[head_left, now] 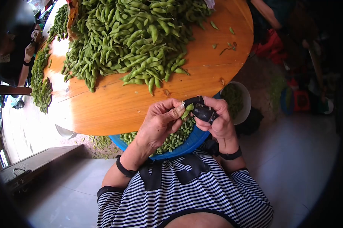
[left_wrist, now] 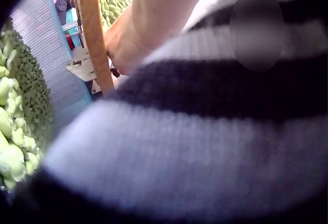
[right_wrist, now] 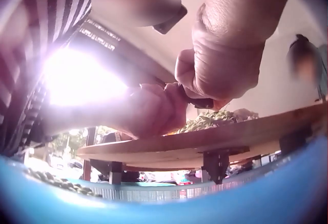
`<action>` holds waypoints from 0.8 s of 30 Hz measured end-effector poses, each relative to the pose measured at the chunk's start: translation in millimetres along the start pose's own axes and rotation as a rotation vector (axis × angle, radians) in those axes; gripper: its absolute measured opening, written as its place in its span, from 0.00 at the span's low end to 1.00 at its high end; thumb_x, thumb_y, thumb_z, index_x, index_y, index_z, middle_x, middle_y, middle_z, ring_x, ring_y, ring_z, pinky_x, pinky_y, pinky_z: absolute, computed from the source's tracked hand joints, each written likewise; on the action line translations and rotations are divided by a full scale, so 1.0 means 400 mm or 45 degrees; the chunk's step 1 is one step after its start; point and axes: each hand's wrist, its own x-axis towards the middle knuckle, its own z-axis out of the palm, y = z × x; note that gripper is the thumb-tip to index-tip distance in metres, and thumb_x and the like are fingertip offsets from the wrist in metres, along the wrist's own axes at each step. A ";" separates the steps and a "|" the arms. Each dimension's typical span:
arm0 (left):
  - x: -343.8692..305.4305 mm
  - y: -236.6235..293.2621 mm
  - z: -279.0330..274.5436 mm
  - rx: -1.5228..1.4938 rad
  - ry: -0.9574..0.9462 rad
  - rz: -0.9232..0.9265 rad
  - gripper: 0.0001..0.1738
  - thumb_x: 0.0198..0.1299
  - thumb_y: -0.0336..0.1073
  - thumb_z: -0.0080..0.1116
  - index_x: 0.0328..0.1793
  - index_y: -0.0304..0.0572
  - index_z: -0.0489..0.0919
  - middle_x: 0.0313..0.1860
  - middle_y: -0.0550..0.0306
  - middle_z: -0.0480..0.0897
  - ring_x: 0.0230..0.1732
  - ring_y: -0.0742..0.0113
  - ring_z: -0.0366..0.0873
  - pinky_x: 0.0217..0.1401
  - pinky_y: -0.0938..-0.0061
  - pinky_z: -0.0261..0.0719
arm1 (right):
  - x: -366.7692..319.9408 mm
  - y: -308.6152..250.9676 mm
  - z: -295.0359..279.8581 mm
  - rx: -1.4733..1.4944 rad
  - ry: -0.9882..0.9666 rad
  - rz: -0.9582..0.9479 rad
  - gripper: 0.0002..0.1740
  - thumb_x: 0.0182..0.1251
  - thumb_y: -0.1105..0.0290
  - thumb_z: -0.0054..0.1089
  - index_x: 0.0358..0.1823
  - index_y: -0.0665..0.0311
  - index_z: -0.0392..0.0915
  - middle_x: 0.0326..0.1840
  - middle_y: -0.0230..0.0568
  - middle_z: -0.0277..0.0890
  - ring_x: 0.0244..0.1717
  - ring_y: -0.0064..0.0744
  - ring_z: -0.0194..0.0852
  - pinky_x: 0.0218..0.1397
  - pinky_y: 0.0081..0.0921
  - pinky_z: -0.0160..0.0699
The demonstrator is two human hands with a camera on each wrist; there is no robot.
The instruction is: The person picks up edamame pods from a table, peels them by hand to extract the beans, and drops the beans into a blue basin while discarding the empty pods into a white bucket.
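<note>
Between my hands in the head view is a green edamame pod [head_left: 187,110]. My left hand [head_left: 159,123] pinches one end of it between thumb and forefinger. My right hand [head_left: 220,121] has black coverings [head_left: 205,113] on its thumb and forefinger, which grip the pod's other side. Below both hands, a blue basket [head_left: 197,147] at my lap holds many shelled green beans [head_left: 175,140]. In the right wrist view the right hand [right_wrist: 225,67] and the left hand [right_wrist: 159,112] meet above the basket, and the pod is hidden there. Striped cloth fills most of the left wrist view.
A large heap of edamame pods [head_left: 129,41] covers much of the round wooden table [head_left: 114,114]. To the right stands a white bucket [head_left: 245,102] with green stuff inside. Another person [head_left: 14,57] sits at the left. Pods [head_left: 101,143] lie scattered on the floor.
</note>
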 end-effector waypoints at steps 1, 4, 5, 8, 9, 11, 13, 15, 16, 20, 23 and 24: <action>-0.001 -0.008 0.004 0.059 0.051 0.038 0.05 0.65 0.32 0.61 0.38 0.40 0.78 0.28 0.66 0.78 0.21 0.83 0.66 0.22 0.86 0.59 | -0.001 -0.003 0.012 0.002 -0.003 0.000 0.11 0.60 0.81 0.42 0.36 0.71 0.76 0.22 0.31 0.69 0.19 0.15 0.63 0.21 0.15 0.62; -0.002 -0.020 0.011 0.298 0.032 0.251 0.05 0.64 0.30 0.62 0.39 0.41 0.76 0.27 0.67 0.77 0.21 0.84 0.65 0.22 0.86 0.59 | -0.010 -0.020 0.057 -0.514 0.261 -0.113 0.10 0.58 0.81 0.43 0.36 0.71 0.76 0.22 0.31 0.69 0.21 0.15 0.64 0.22 0.15 0.63; -0.002 -0.021 0.015 0.321 0.045 0.285 0.07 0.63 0.28 0.62 0.40 0.40 0.74 0.27 0.67 0.76 0.22 0.84 0.65 0.23 0.86 0.61 | -0.012 -0.020 0.059 -0.653 0.253 -0.137 0.10 0.56 0.82 0.45 0.37 0.71 0.75 0.24 0.33 0.69 0.22 0.18 0.66 0.24 0.17 0.65; -0.006 -0.025 0.032 0.429 0.154 0.444 0.08 0.63 0.29 0.63 0.40 0.38 0.74 0.26 0.68 0.75 0.24 0.85 0.67 0.24 0.86 0.63 | -0.012 -0.009 0.073 -1.047 0.250 -0.314 0.12 0.49 0.83 0.52 0.38 0.70 0.73 0.29 0.42 0.70 0.25 0.35 0.72 0.28 0.28 0.70; -0.003 -0.034 0.015 0.671 0.193 0.536 0.09 0.61 0.24 0.62 0.44 0.34 0.74 0.29 0.60 0.79 0.26 0.74 0.76 0.27 0.79 0.72 | -0.006 -0.001 0.087 -1.205 0.311 -0.489 0.13 0.48 0.83 0.54 0.38 0.70 0.73 0.30 0.45 0.69 0.27 0.42 0.72 0.30 0.31 0.70; 0.003 -0.044 0.014 1.144 0.284 0.886 0.11 0.60 0.22 0.60 0.47 0.32 0.74 0.33 0.53 0.80 0.29 0.65 0.79 0.31 0.76 0.75 | -0.003 0.010 0.112 -1.456 0.403 -0.680 0.14 0.45 0.84 0.56 0.37 0.69 0.71 0.31 0.49 0.68 0.30 0.54 0.72 0.31 0.38 0.71; 0.004 -0.048 0.014 1.682 0.372 1.269 0.17 0.55 0.17 0.55 0.53 0.26 0.74 0.42 0.38 0.79 0.40 0.44 0.82 0.40 0.67 0.80 | 0.008 0.037 0.122 -1.531 0.473 -0.763 0.15 0.43 0.84 0.58 0.36 0.69 0.70 0.31 0.48 0.67 0.29 0.54 0.72 0.31 0.39 0.71; 0.007 -0.059 0.020 1.737 0.431 1.286 0.17 0.55 0.17 0.54 0.53 0.27 0.74 0.43 0.38 0.79 0.41 0.42 0.81 0.41 0.66 0.80 | 0.014 0.044 0.123 -1.546 0.486 -0.806 0.16 0.42 0.84 0.58 0.36 0.69 0.70 0.31 0.48 0.67 0.29 0.54 0.72 0.31 0.39 0.70; 0.006 -0.062 0.021 1.794 0.490 1.300 0.17 0.55 0.17 0.53 0.53 0.28 0.74 0.45 0.39 0.79 0.42 0.41 0.81 0.41 0.64 0.80 | 0.018 0.045 0.119 -1.539 0.456 -0.802 0.16 0.42 0.83 0.58 0.36 0.69 0.70 0.31 0.48 0.67 0.29 0.54 0.72 0.31 0.39 0.70; 0.006 -0.051 0.002 1.764 0.396 1.191 0.16 0.58 0.18 0.53 0.54 0.29 0.75 0.44 0.41 0.79 0.39 0.48 0.83 0.40 0.67 0.81 | 0.023 0.038 0.095 -1.457 0.380 -0.739 0.15 0.44 0.83 0.58 0.36 0.69 0.71 0.31 0.49 0.68 0.30 0.55 0.72 0.31 0.39 0.71; -0.008 -0.016 0.009 1.296 0.183 0.785 0.14 0.60 0.22 0.55 0.52 0.26 0.74 0.40 0.40 0.79 0.34 0.47 0.82 0.37 0.62 0.82 | 0.011 0.030 0.099 -1.484 0.408 -0.706 0.13 0.47 0.83 0.57 0.37 0.70 0.71 0.31 0.50 0.68 0.30 0.55 0.72 0.32 0.39 0.71; -0.009 -0.014 0.006 1.296 0.181 0.788 0.14 0.60 0.22 0.55 0.52 0.26 0.74 0.40 0.40 0.79 0.34 0.47 0.82 0.37 0.62 0.82 | 0.006 0.030 0.103 -1.570 0.441 -0.719 0.13 0.48 0.84 0.57 0.37 0.70 0.71 0.31 0.50 0.68 0.30 0.55 0.72 0.32 0.39 0.71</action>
